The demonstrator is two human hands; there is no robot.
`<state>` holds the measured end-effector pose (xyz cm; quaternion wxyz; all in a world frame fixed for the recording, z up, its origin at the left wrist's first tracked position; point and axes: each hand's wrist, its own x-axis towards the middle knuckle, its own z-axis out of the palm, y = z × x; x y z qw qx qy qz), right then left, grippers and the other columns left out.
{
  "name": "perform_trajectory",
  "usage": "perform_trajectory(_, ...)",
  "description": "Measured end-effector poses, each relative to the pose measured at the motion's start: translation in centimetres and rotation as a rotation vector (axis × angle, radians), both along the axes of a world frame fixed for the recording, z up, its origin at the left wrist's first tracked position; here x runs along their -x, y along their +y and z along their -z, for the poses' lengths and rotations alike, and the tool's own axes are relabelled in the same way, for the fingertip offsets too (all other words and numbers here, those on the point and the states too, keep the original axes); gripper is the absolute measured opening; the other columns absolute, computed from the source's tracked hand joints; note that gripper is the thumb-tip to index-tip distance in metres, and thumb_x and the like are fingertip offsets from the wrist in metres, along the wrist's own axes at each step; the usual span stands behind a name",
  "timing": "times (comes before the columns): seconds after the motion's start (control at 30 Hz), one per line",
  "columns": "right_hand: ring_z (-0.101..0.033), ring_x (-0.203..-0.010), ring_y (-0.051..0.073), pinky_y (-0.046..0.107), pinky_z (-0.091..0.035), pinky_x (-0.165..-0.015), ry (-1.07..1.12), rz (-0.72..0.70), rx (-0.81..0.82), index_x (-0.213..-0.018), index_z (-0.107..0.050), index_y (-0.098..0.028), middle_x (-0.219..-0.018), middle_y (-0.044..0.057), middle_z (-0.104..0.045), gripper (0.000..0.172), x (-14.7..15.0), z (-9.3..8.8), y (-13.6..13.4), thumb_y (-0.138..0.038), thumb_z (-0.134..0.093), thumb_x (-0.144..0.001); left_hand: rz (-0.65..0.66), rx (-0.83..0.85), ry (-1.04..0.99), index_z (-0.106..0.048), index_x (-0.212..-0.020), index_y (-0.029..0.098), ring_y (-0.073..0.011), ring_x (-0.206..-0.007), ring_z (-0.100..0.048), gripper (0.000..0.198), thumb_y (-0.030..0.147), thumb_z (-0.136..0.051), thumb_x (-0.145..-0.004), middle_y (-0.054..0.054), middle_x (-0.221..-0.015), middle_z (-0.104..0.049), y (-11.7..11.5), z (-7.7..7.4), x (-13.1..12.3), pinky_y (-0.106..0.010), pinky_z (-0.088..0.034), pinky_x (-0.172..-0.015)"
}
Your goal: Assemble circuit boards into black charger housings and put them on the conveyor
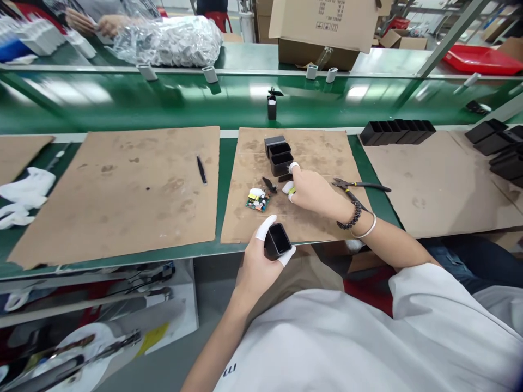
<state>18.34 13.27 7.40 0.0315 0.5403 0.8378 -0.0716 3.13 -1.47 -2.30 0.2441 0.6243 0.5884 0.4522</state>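
Note:
My left hand (261, 256), with white finger cots on, grips a black open-topped plastic case (278, 240) at the table's front edge; the case's opening faces up toward me. Over the cardboard mat, my right hand (314, 190) has its fingers closed around a small white and yellow part (289, 188), mostly covered by the hand. Left of it lies a small circuit board (257, 200) with a yellow component and a black plug piece (269, 185) beside it. Just beyond the right fingertips stand several black cases (281, 161) in a row.
Black-handled cutting pliers (355, 186) lie right of my right wrist. Tweezers (201, 170) rest on the left cardboard mat (163, 212). A row of black cases (396, 132) stands at the right. Behind the ledge are a carton (322, 24) and another person's hands (110, 24).

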Motion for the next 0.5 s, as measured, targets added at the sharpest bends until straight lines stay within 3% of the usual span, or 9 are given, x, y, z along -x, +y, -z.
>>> perform_trajectory(0.1, -0.072, -0.101, 0.035, 0.038, -0.049, -0.077, -0.009, -0.027, 0.001, -0.141, -0.047, -0.004, -0.110, 0.021, -0.077, 0.053, -1.2, 0.0, -0.3, -0.005, -0.047, -0.087, 0.003, 0.017, -0.024, -0.056, -0.148, 0.023, -0.0303, -0.126, -0.073, 0.072, 0.031, -0.084, -0.082, -0.012, -0.138, -0.073, 0.0, -0.1, 0.2, -0.042, -0.064, -0.103)
perform_trajectory(0.27, -0.070, -0.104, 0.036, 0.039, -0.045, -0.080, -0.049, -0.026, 0.009, -0.112, -0.066, -0.007, -0.109, 0.025, -0.075, 0.033, -3.3, -0.1, -0.3, -0.003, -0.049, -0.084, 0.034, 0.067, -0.112, -0.059, -0.145, 0.024, -0.0319, -0.128, -0.071, 0.074, 0.032, -0.087, -0.077, -0.012, -0.140, -0.071, 0.4, -0.5, 0.0, -0.046, -0.062, -0.107)
perform_trajectory(0.37, -0.071, -0.096, 0.033, 0.037, -0.046, -0.077, -0.027, -0.020, 0.043, -0.096, -0.070, -0.012, -0.099, 0.019, -0.077, 0.018, -4.1, -0.8, 1.4, -0.011, -0.059, -0.081, 0.073, 0.142, -0.278, -0.058, -0.145, 0.023, -0.0329, -0.130, -0.070, 0.078, 0.032, -0.089, -0.074, -0.013, -0.140, -0.071, 1.0, -1.0, -0.5, -0.049, -0.058, -0.113)
perform_trajectory(0.43, -0.071, -0.088, 0.029, 0.034, -0.048, -0.074, 0.166, 0.055, 0.203, -0.084, -0.070, -0.017, -0.089, 0.011, -0.078, 0.011, -5.0, -1.2, 2.7, -0.019, -0.071, -0.074, 0.097, 0.175, -0.392, -0.057, -0.145, 0.022, -0.0332, -0.132, -0.068, 0.079, 0.032, -0.090, -0.073, -0.013, -0.139, -0.071, 1.3, -1.5, -0.8, -0.050, -0.056, -0.116)
perform_trajectory(0.5, -0.070, -0.084, 0.025, 0.033, -0.052, -0.073, 0.553, 0.154, 0.472, -0.080, -0.069, -0.020, -0.085, 0.005, -0.076, 0.022, -6.3, -1.2, 3.3, -0.024, -0.081, -0.062, 0.105, 0.184, -0.465, -0.057, -0.144, 0.022, -0.0329, -0.134, -0.067, 0.080, 0.032, -0.091, -0.072, -0.013, -0.139, -0.070, 1.4, -2.1, -1.0, -0.049, -0.055, -0.117)
